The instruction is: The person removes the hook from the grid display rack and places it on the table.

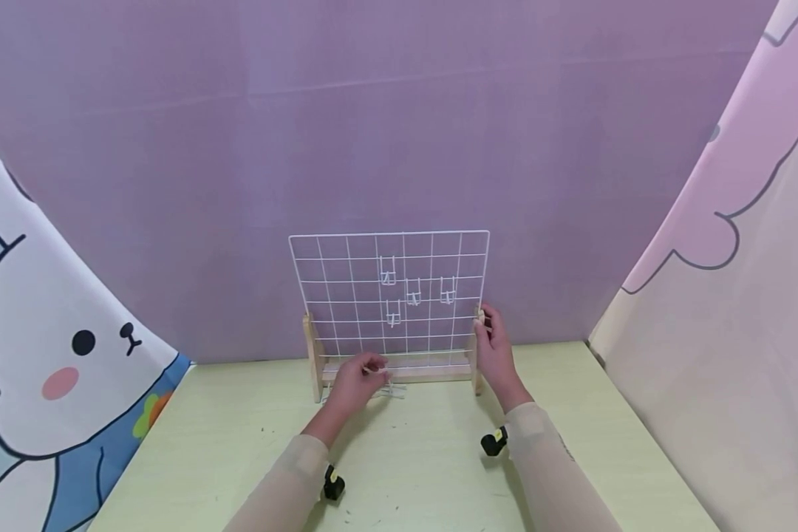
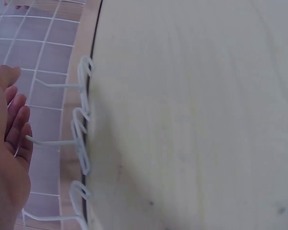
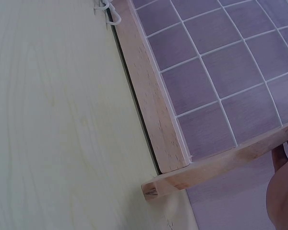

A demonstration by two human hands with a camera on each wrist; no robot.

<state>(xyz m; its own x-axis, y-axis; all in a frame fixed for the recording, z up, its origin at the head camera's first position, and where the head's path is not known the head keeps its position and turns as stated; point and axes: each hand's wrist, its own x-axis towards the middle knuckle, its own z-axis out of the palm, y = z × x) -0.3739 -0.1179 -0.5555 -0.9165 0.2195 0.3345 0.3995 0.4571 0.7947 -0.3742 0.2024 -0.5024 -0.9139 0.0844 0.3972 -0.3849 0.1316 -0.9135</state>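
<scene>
While the right hand is bracing the right wooden upright of the white wire grid panel, its fingers curled around the post, the left hand is reaching down to the loose white wire hooks lying on the pale green tabletop just in front of the light wooden base rail. In the left wrist view, the left hand's fingers are lying mostly straight and relaxed, with one hook's prong touching them; whether they are actually pinching it is hard to tell. Those hooks are lying side by side, their long prongs pointing toward the left hand, which is much the nearer. Four similar hooks are hanging on the grid's middle rows, above and right of that hand.
</scene>
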